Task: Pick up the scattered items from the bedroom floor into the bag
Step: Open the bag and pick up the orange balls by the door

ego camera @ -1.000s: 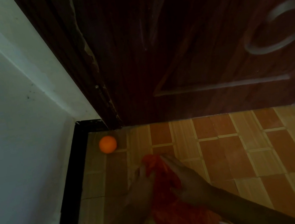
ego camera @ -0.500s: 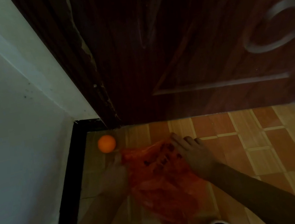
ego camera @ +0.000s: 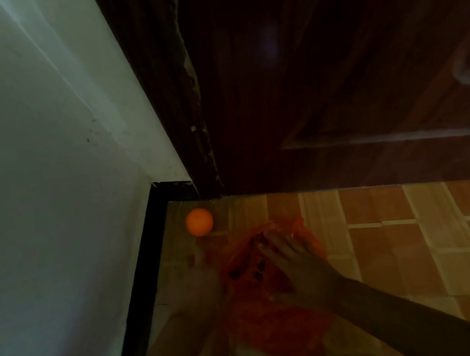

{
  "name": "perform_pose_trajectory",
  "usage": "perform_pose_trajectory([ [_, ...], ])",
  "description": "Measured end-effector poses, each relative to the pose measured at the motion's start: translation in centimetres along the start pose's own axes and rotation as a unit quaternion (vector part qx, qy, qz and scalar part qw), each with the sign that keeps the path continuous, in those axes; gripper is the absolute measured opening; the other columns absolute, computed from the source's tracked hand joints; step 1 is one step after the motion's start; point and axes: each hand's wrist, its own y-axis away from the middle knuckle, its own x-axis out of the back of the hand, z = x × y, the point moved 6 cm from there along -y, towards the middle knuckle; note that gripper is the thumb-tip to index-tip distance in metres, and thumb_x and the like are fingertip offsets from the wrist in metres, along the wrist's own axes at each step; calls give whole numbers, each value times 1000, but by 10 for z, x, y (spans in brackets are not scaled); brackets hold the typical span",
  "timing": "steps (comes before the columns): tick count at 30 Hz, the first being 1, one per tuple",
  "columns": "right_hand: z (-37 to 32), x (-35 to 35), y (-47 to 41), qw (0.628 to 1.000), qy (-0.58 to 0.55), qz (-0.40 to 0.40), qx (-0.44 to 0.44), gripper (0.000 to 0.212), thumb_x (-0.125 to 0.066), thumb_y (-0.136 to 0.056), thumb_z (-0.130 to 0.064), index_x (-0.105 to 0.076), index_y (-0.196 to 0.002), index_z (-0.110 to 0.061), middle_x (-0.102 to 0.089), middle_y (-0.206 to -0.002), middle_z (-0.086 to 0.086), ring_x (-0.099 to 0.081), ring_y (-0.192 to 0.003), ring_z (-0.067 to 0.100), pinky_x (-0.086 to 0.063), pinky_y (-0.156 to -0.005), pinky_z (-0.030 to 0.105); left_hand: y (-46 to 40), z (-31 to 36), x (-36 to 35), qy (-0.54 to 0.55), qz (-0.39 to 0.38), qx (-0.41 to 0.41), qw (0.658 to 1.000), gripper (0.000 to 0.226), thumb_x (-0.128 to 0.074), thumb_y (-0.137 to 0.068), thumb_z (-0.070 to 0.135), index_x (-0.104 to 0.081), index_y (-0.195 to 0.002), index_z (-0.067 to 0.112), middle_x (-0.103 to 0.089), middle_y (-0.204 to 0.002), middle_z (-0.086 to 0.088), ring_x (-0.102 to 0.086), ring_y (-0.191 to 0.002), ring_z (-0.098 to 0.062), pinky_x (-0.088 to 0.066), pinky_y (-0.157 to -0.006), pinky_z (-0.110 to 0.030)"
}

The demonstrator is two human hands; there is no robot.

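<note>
Low in the frame's centre, the right hand (ego camera: 291, 261) is pressing flat-fingered on the thin, limp orange bag (ego camera: 282, 319); the left hand (ego camera: 201, 279) is blurred, grip unclear. Orange ball (ego camera: 199, 221) is sitting upper-left, likely light and rollable.

The floor of orange and tan rectangular tiles (ego camera: 392, 232) carries a small round orange ball (ego camera: 199, 221) in the corner and a crumpled red plastic bag (ego camera: 280, 310) near it.
</note>
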Motion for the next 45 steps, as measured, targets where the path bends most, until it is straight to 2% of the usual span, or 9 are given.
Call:
perform_pose_trajectory([
  [4,-9,-21,-2,996,45,-15,70,107,-49,-86,-78,10,-164,-33,25,-170,-2,28,-155,25,5,-123,63,-4,31,3,3,-24,-99,995,60,-39,-96,50,-50,-151,30,-25,-170,-8,-22,-155,-43,-29,-115,-71],
  [8,-6,-40,12,993,60,-51,92,113,-55,-84,-75,17,-162,-35,32,-167,-6,31,-154,20,8,-122,60,4,33,-55,-42,-229,-130,964,83,-35,-101,64,2,-167,30,10,-175,-1,11,-160,-35,-1,-123,-70],
  [11,2,-41,28,992,62,-57,97,114,-57,-86,-74,19,-161,-34,33,-167,-6,31,-154,20,10,-121,56,7,22,-63,-41,-262,-80,961,90,-5,-83,69,11,-163,32,8,-175,-4,8,-160,-36,-2,-124,-68],
  [20,54,-35,75,997,69,-36,24,107,-41,-86,-82,19,-161,-35,22,-171,-1,23,-156,24,-2,-125,62,-10,10,-70,7,-230,34,973,100,-44,-95,71,9,-166,26,14,-174,-8,13,-159,-41,-4,-120,-72],
  [25,30,-10,73,996,52,58,34,89,-41,-95,-74,-13,-165,-28,7,-174,0,12,-159,23,-8,-123,64,-19,30,-52,37,-151,5,988,115,-4,-66,81,-10,-167,26,-2,-174,-7,-1,-159,-37,-10,-121,-68],
  [32,-6,35,34,993,-33,81,81,96,-51,-87,-83,-14,-164,-39,8,-172,-11,10,-159,14,12,-123,45,-11,14,-53,40,-130,-7,991,85,-47,-76,76,-59,-142,23,-58,-146,-17,-59,-130,-48,-49,-88,-75],
  [38,-26,56,-18,986,-91,113,83,79,-49,-95,-71,-27,-162,-34,-6,-173,-8,1,-158,10,-6,-127,39,11,-11,-30,52,-117,66,990,89,-46,-95,64,-6,-165,27,-7,-172,-8,-12,-158,-36,-21,-122,-59],
  [42,-41,57,-71,986,-83,107,97,71,-52,-100,-58,-27,-161,-31,-18,-171,1,-14,-157,20,-13,-126,42,24,-22,-6,88,-141,80,983,78,-31,-94,59,-14,-163,28,-22,-166,-5,-23,-154,-31,-27,-123,-53],
  [45,-55,54,-116,989,-47,90,108,73,-55,-101,-51,-26,-162,-26,-16,-171,5,-19,-155,27,-18,-124,49,33,-35,-3,125,-128,68,982,108,-2,-64,71,-20,-164,33,-34,-162,-4,-36,-148,-30,-37,-116,-51],
])
